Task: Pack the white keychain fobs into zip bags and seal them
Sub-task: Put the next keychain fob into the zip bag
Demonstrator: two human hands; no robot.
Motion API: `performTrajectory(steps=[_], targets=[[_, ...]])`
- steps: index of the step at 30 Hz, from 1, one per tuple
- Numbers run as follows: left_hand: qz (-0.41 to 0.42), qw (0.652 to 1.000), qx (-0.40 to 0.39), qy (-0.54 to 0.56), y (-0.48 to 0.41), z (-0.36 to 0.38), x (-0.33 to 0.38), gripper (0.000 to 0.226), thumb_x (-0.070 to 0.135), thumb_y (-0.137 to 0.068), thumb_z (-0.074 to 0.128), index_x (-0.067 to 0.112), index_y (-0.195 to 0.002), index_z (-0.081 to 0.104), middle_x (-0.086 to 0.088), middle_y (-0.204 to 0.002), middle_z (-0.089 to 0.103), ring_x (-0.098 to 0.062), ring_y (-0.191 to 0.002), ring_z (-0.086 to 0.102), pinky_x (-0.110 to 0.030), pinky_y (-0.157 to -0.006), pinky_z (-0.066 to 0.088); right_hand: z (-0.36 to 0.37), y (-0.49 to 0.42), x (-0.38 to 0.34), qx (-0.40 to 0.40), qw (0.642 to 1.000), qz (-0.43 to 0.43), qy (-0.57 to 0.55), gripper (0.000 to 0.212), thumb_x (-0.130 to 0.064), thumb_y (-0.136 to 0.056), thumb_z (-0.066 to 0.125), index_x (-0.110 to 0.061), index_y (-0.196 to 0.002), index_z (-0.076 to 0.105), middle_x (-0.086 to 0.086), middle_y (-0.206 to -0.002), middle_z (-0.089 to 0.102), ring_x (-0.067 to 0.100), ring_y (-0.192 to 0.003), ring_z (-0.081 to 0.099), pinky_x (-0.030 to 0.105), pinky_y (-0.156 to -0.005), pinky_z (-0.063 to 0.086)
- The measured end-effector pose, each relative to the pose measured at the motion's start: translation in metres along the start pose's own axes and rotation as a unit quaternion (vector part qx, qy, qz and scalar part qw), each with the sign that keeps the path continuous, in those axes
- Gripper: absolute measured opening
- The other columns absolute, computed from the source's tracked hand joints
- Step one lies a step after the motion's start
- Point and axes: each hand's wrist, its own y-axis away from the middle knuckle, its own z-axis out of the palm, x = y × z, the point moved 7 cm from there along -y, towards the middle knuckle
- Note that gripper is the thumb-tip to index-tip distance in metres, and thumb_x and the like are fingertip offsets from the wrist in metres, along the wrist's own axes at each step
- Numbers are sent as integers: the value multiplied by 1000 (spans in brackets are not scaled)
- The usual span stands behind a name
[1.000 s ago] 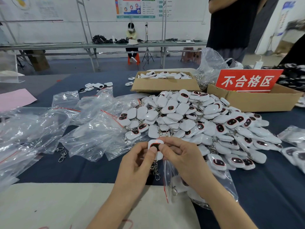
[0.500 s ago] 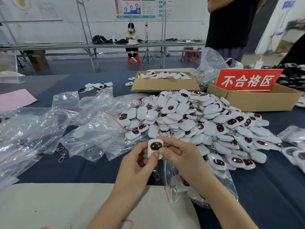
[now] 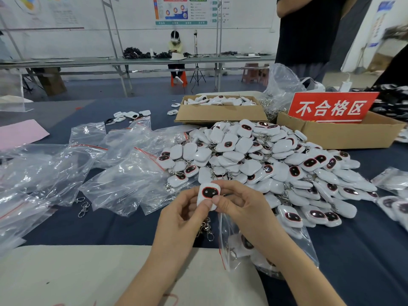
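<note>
Both hands hold one white keychain fob (image 3: 208,193) with a dark red-rimmed face, upright in front of me. My left hand (image 3: 183,215) pinches its lower left edge, thumb on the front. My right hand (image 3: 238,208) pinches its right side. The fob's metal clasp (image 3: 207,229) dangles below. A zip bag (image 3: 260,246) with several fobs inside lies under my right wrist, its red-lined mouth toward the left. A big heap of white fobs (image 3: 265,160) covers the dark cloth just beyond my hands.
Empty zip bags (image 3: 92,173) lie spread over the left of the table. Two cardboard boxes stand behind the heap: one with fobs (image 3: 220,113), one with a red sign (image 3: 331,109). Packed bags (image 3: 395,195) sit at the right. A person in black (image 3: 309,34) stands beyond.
The fob has turned upright in my fingers, so its dark face now shows fully toward me. My hands have stayed in nearly the same spot.
</note>
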Motion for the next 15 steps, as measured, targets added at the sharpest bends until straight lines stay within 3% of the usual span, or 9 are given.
performTrajectory(steps=[2, 4, 9, 15], targets=[[1, 1000, 20, 6, -1, -3, 1, 20, 33, -84, 72, 27, -102, 75, 0, -93, 78, -12, -88, 71, -17, -76, 54, 0, 0, -1, -4, 1000, -3, -24, 28, -6, -91, 69, -26, -110, 68, -3, -99, 75, 11, -91, 73, 20, -81, 55], [43, 995, 42, -77, 0, -7, 6, 12, 35, -85, 71, 35, -98, 72, 8, -91, 76, -9, -84, 68, -16, -74, 51, 3, 2, -3, -20, 999, -8, -41, 28, -8, -91, 70, -23, -114, 65, 0, -101, 75, 12, -92, 73, 16, -80, 53], [184, 936, 66, -292, 9, -3, 25, 20, 31, -93, 66, 51, -96, 62, 23, -96, 61, 1, -95, 59, -8, -80, 40, 2, 3, -8, -21, 998, -30, -44, 13, -1, -89, 69, -13, -94, 70, 5, -96, 77, 16, -92, 74, 18, -81, 54], [212, 925, 83, -303, 10, -4, 27, 16, 32, -89, 66, 44, -100, 64, 24, -96, 60, 4, -96, 58, -5, -82, 39, 2, 6, -9, -25, 998, -33, -46, 17, 5, -88, 66, -10, -95, 69, 1, -101, 76, 6, -90, 73, 12, -79, 52]])
